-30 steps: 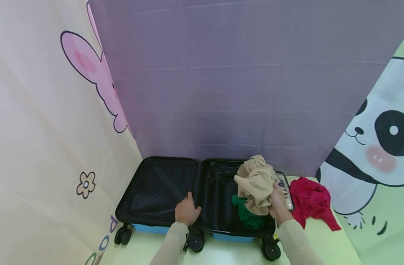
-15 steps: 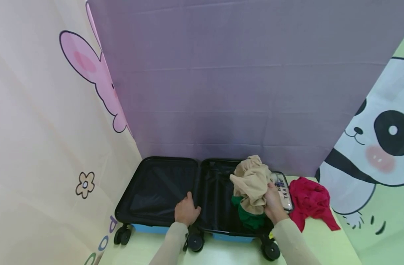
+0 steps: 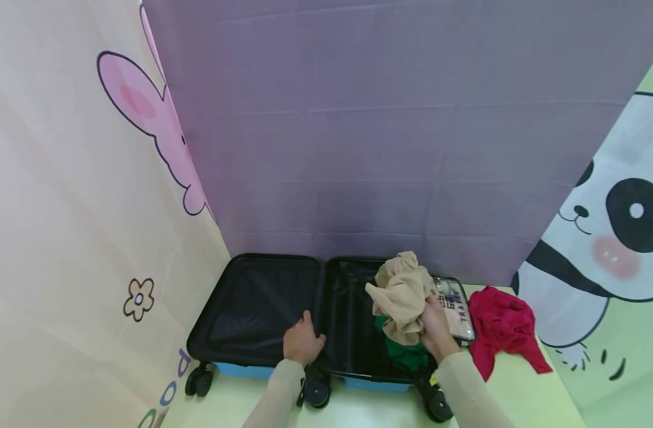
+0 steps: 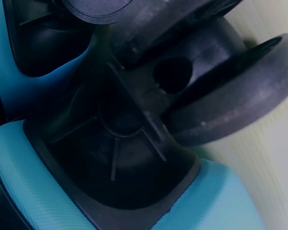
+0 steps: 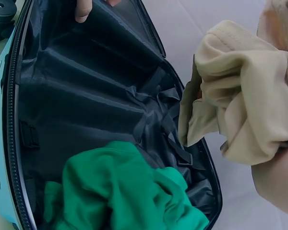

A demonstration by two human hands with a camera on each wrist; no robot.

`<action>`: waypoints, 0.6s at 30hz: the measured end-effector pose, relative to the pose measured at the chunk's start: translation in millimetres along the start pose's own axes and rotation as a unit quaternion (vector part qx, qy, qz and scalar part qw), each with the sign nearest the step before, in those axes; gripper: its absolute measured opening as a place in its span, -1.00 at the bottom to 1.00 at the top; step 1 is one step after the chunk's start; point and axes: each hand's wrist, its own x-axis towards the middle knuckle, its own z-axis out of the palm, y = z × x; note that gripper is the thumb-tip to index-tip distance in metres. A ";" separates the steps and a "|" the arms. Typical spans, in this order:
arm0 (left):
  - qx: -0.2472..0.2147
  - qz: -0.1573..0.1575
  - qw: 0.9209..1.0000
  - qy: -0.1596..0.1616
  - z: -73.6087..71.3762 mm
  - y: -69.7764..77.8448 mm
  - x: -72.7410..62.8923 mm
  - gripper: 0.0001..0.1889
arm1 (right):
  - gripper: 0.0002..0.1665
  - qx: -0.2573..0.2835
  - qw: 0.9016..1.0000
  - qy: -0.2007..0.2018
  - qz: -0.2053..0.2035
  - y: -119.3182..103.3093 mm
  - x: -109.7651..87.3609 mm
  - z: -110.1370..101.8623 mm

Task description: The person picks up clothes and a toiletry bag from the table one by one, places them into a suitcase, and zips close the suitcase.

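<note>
An open suitcase (image 3: pixel 262 297) with black lining and a light-blue shell lies with its two halves side by side. My left hand (image 3: pixel 303 340) rests at the front of the seam between them, thumb towards the right half. My right hand (image 3: pixel 437 324) grips a bunched beige garment (image 3: pixel 402 294) over the right half. In the right wrist view, this garment hangs crumpled beside the suitcase rim. Below it, a crumpled green garment (image 5: pixel 115 187) lies in the right half. The left wrist view shows only the suitcase's wheels (image 4: pixel 230 110) and blue shell, not my left hand.
A clear pouch with black lettering (image 3: pixel 457 312) lies right of the suitcase, partly behind my right hand. Beyond it, a crumpled red garment (image 3: pixel 505 327) lies on the pale table (image 3: pixel 524 398). A grey-purple cloth wall (image 3: pixel 326 148) stands behind the suitcase.
My right hand has moved left with the beige garment, further over the right half of the suitcase. More of the clear pouch now shows. My left hand has stayed in place.
</note>
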 end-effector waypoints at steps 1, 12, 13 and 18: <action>0.000 0.000 1.000 0.000 0.1 -0.1 -0.1 -0.40 | -0.57 -0.006 1.000 0.001 0.002 1.0 0.9 0.1; 0.001 0.000 1.000 -0.003 -0.4 -0.1 0.5 -0.42 | -0.40 -0.039 0.999 -0.001 0.029 15.8 12.4 -3.0; 0.001 -0.001 1.000 -0.003 -0.6 0.0 0.5 -0.42 | -0.40 -0.039 0.999 -0.004 0.031 17.2 12.9 -3.6; 0.005 -0.003 1.000 -0.001 0.6 -0.4 1.3 -0.42 | -0.39 -0.049 0.998 -0.009 0.040 23.9 15.2 -5.5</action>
